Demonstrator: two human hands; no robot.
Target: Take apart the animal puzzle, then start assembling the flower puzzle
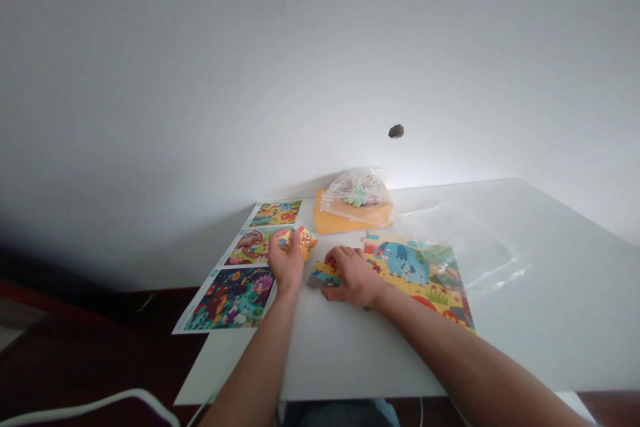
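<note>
My left hand (286, 260) is closed around several loose jigsaw pieces (306, 243), orange and yellow, above the edge of a printed picture sheet (227, 293). Just to the right, my right hand (354, 275) has its fingers curled over a jigsaw piece (324, 273) with yellow, blue and grey on it, low over the table. Under and beyond the right wrist lies a partly joined jigsaw puzzle (403, 263) with a blue elephant. My right forearm covers its lower left part.
Behind the hands, a clear plastic bag (357, 193) with more pieces rests on an orange-yellow card or envelope (350, 219). Another clear plastic wrapper (480, 253) lies right of the puzzle. The white table (560, 293) meets a white wall (320, 67) with a hole.
</note>
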